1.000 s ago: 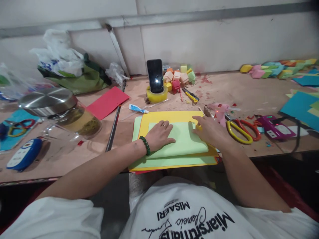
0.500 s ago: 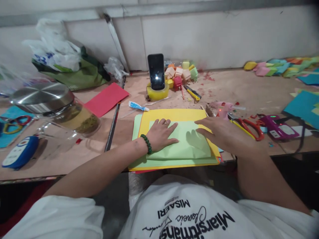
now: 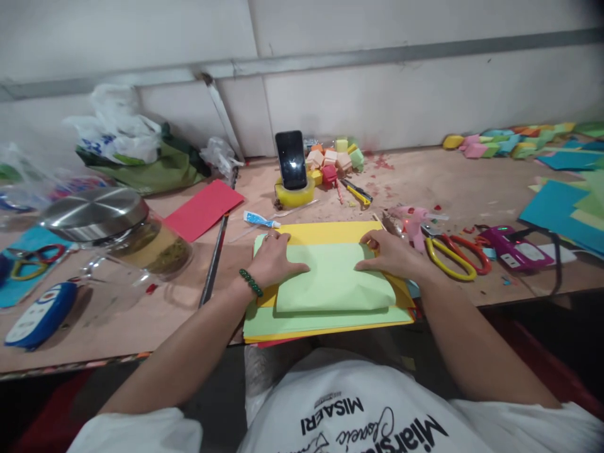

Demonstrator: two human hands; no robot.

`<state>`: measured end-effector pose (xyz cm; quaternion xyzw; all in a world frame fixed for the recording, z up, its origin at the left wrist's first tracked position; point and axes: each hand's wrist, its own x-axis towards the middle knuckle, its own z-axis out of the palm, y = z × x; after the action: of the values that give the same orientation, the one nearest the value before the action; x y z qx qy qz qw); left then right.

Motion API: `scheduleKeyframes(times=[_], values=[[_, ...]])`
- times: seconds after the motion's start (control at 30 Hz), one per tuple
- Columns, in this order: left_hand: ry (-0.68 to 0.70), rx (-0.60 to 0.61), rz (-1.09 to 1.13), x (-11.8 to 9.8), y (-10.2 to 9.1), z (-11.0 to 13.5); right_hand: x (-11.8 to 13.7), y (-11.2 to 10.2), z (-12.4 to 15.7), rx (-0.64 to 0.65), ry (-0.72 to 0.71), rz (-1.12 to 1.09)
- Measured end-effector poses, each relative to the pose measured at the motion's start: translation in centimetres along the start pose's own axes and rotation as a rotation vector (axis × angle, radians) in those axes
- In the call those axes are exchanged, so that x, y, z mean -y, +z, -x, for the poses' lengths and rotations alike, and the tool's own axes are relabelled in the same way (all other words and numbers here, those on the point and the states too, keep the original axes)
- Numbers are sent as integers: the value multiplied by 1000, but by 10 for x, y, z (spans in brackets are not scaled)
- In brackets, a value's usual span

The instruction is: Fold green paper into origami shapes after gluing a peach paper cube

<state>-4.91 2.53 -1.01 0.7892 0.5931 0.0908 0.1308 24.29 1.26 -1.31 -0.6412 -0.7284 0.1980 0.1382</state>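
Head view: sole view catalogued.
Work item: folded light-green sheet (image 3: pixel 333 283), one; it lay on top of the paper stack (image 3: pixel 325 326) at the middle of the tabletop's (image 3: pixel 472 182) near edge, and the stack overhung that edge.
Left hand (image 3: pixel 274 259): fingers together and flat, pressed on the sheet's far left corner.
Right hand (image 3: pixel 389 255): fingers curled at the far right corner; whether it pinched the edge could not be told.
Handling note: in my judgement, both far corners wanted squaring before the crease was pressed, with even pressure run outward from the middle.
Stack layers visible: yellow sheet (image 3: pixel 325 233), one; a larger green sheet; a red edge beneath.
Scissors: two pairs, yellow-and-red (image 3: pixel 453 253) toward the right edge, another (image 3: pixel 33 255) toward the left edge.
Phone (image 3: pixel 291 159): one, propped in a yellow tape roll (image 3: pixel 293 194) toward the far edge.
Glue tube (image 3: pixel 259 219): one.
Pink glue gun (image 3: pixel 413 220): one.
Steel-lidded jar (image 3: pixel 117 226): one.
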Motion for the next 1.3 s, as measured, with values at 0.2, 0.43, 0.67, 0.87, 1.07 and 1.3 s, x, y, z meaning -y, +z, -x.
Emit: scheduleKeyframes(times=[0.2, 0.43, 0.67, 0.87, 1.07, 1.3], values=[[-39, 12, 202, -5, -1, 2, 5, 2, 1, -36, 5, -98], [-58, -4, 881, 1, -1, -1, 9, -2, 6, 1, 42, -492], [-157, 26, 1314, 0, -7, -4, 15, -10, 13, -156, 121, -1007], [-165, -30, 1412, -8, -13, 0, 22, -4, 14, -287, 211, -1195], [-150, -102, 1408, -11, -21, 2, 32, -4, 13, -375, 168, -1249], [-212, -93, 1496, -16, -26, 4, 26, -1, 9, -437, 171, -1329]])
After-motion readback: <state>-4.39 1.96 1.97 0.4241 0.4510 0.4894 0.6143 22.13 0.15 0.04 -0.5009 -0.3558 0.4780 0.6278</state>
